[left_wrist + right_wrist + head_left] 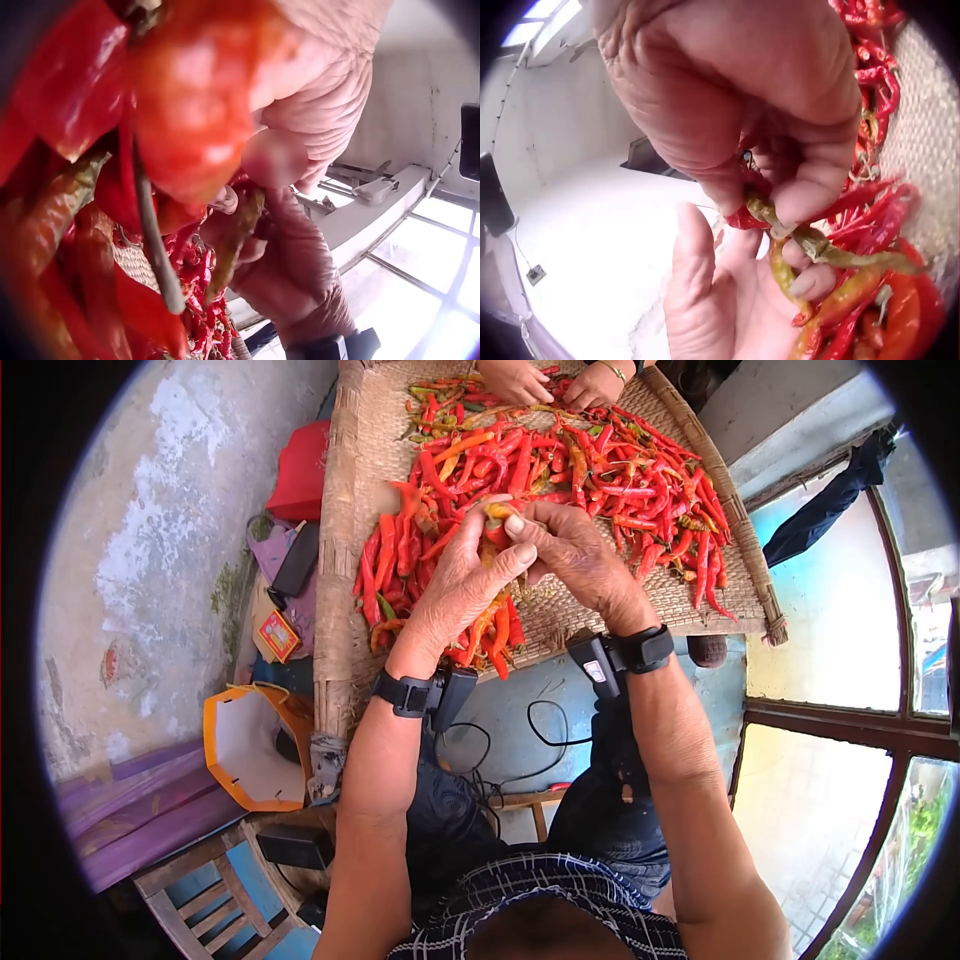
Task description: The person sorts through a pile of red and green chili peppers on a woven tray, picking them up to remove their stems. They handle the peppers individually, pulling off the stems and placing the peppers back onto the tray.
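"Pepper first: which way did it lie from the fingers?" I asked.

"The shrivelled olive pepper? Right at the fingertips of the right hand. One end was caught there, and its length ran out from the pinch, away from the palm — that line was what mattered, I'd say."

"So the right hand was the nearer?"

"Nearer, yes, and touching it. Thumb and finger were closed together on that end, with no slack that I could make out. Whether they had the stem or the tip, I couldn't tell."

"And the left hand?"

"Just across from the right fingertips, palm facing them. Its thumb stood clear, while its other fingers curled over a yellow-green pepper just below the pinch. Half closed, to my eye: a loose hold rather than a squeeze."

"Did the two thumbs touch?"

"They were near each other — I couldn't swear to contact."

"What lay beyond the fingers?"

"A heap of red peppers, out ahead of both hands and off past the right knuckles, all on a woven tray. More peppers lay close under the left fingers, and the tray's near edge ran by the wrists."
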### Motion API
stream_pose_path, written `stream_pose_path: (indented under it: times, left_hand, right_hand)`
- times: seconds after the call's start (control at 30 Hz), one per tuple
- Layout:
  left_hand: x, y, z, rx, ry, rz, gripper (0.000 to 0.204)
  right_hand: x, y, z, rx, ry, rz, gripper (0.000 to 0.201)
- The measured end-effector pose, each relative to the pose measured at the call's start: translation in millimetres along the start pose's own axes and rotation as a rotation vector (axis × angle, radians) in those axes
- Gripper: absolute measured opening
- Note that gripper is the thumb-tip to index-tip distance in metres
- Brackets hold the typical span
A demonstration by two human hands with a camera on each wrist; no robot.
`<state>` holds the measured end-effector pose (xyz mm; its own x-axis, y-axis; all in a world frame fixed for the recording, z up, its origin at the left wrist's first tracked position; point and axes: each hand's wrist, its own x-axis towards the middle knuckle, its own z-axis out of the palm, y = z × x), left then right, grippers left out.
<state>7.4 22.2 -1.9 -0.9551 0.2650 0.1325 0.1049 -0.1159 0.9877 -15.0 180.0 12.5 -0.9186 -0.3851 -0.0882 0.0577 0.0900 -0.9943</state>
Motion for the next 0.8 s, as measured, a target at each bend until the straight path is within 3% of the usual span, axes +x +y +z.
stream_pose_path:
  times: [0.03,0.13,0.33,0.43,0.57,0.8]
  left_hand:
    - [-0.2,-3.2,-0.1,-0.122,0.028,-0.072,0.049]
    - [0.3,-4.7,-2.8,-0.108,0.063,-0.114,0.047]
    - [0.1,-3.7,-2.9,-0.18,0.151,-0.12,0.043]
    - [-0.3,-0.2,-2.5,-0.191,0.208,-0.129,0.041]
    - [-0.7,4.4,-2.3,-0.193,0.274,-0.104,0.031]
    - [1.4,-2.4,-3.0,-0.247,0.229,-0.143,0.036]
  right_hand:
    - [0.0,-3.5,4.1,0.019,-0.024,-0.076,0.036]
    - [4.5,0.9,9.9,0.137,-0.019,-0.054,0.036]
    - [1.8,-0.6,10.9,-0.039,-0.011,-0.129,0.029]
    - [-1.0,-3.8,15.0,0.006,0.144,-0.054,0.02]
    - [3.5,3.7,8.3,-0.142,0.168,-0.109,0.021]
    - [4.0,1.6,-0.4,-0.158,0.248,-0.142,0.02]
